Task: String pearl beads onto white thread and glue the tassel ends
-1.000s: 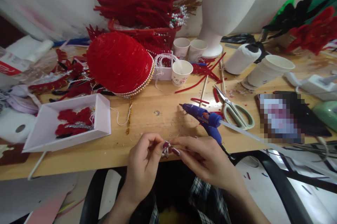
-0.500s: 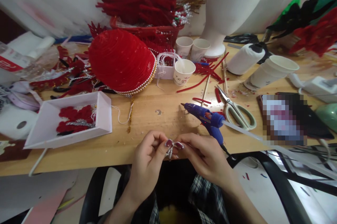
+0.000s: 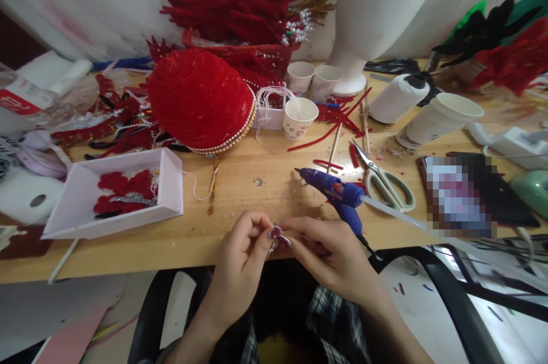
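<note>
Above the table's front edge, my left hand pinches a small silvery twisted piece between thumb and fingertips. Most of that piece is hidden by the fingers, so its exact kind does not show. My right hand meets it from the other side, thumb and forefinger closed at the same spot. Just beyond the right hand lies a blue hot glue gun, nozzle toward the left, a clear glue stick in its back. Scissors with pale handles lie to its right.
A red dome-shaped cap with beaded trim stands behind a white box of red pieces. Paper cups, a thread cone, a phone and a white mannequin stand occupy the back and right.
My right thumb and fingers have shifted slightly left, closer to the left fingertips. The silvery piece, whose dangling ends showed before, is now mostly covered.
</note>
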`<state>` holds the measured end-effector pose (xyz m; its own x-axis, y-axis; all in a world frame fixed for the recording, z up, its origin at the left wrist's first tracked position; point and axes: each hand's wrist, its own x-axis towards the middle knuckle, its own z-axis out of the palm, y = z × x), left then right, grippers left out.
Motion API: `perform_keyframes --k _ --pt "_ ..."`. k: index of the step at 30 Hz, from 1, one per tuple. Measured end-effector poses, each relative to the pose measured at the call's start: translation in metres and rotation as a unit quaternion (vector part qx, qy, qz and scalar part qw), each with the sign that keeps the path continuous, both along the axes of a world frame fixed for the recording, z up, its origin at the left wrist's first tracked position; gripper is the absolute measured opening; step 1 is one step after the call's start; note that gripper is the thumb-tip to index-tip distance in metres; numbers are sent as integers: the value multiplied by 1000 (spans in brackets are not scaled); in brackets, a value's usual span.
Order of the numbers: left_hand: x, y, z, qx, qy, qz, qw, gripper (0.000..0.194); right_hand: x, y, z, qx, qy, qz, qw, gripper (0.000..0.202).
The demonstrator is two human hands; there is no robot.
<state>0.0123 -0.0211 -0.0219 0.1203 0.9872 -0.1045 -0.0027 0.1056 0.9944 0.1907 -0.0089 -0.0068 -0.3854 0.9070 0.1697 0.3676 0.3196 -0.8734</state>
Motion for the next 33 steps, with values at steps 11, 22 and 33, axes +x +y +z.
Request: perform_keyframes --k 11,22,33 --pt "-3 5 2 45 74 -52 995 15 -4 -1 -6 -110 57 -58 991 19" --pt "-9 10 8 187 205 -43 960 16 -5 -3 -4 -83 7 -91 992 16" --pt "-1 7 1 109 117 53 986 12 -6 -2 -5 -69 -38 -64 995 22"
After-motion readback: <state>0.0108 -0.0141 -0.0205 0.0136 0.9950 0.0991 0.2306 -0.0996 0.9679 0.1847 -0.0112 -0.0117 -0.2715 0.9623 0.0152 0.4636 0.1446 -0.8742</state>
